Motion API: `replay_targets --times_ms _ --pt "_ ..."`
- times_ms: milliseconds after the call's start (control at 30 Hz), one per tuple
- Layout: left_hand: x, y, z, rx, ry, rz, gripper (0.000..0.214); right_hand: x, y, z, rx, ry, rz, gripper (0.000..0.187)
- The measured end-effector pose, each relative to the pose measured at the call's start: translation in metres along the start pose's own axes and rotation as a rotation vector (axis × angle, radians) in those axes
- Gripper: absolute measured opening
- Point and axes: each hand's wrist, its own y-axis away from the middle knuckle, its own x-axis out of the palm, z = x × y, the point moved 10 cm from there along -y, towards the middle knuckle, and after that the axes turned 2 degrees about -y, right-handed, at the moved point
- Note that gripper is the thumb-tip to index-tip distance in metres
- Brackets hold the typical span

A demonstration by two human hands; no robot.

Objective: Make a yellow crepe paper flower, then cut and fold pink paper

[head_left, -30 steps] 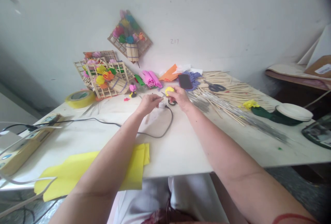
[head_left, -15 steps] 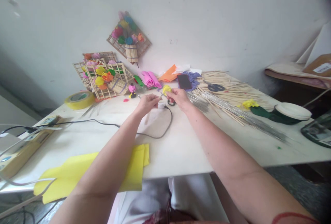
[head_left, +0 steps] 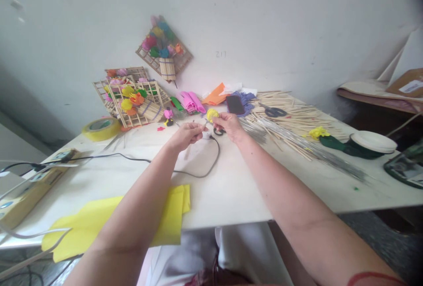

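Observation:
Over the middle of the table, my right hand (head_left: 229, 125) pinches a small yellow crepe-paper flower (head_left: 212, 114) at its side. Just left of it, my left hand (head_left: 190, 135) is closed with fingertips together on the thin stem (head_left: 205, 123) below the flower. What the stem is made of is too small to tell. Beneath the hands sits a small white device (head_left: 206, 135) with a black cord, partly hidden. The black loop of a scissors-like handle (head_left: 219, 132) shows under my right hand.
Yellow crepe paper (head_left: 172, 215) lies at the front edge, a power strip (head_left: 39, 184) at left. Tape (head_left: 102, 128) and stick lattices with paper flowers (head_left: 132, 101) stand behind. Rightward are wooden sticks (head_left: 297, 118), wires (head_left: 317, 156), scissors (head_left: 276, 112), a phone (head_left: 235, 105) and a white lid (head_left: 373, 142).
Both hands keep their grip on the flower and its stem. My left hand has shifted very slightly; the view has moved a touch.

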Motion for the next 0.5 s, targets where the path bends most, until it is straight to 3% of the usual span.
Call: replay_targets --times_ms 167,367,500 --pt "0.0 0.001 -0.004 0.044 -0.058 0.0 0.04 0.006 0.001 0.001 0.017 -0.044 0.052 0.026" --pt "-0.019 0.005 -0.028 0.192 -0.348 -0.251 0.037 0.006 0.003 -0.001 0.048 -0.08 0.096 0.024" --pt "-0.024 0.005 -0.034 0.224 -0.506 -0.328 0.037 0.004 0.003 -0.002 0.046 -0.086 0.1 0.024"
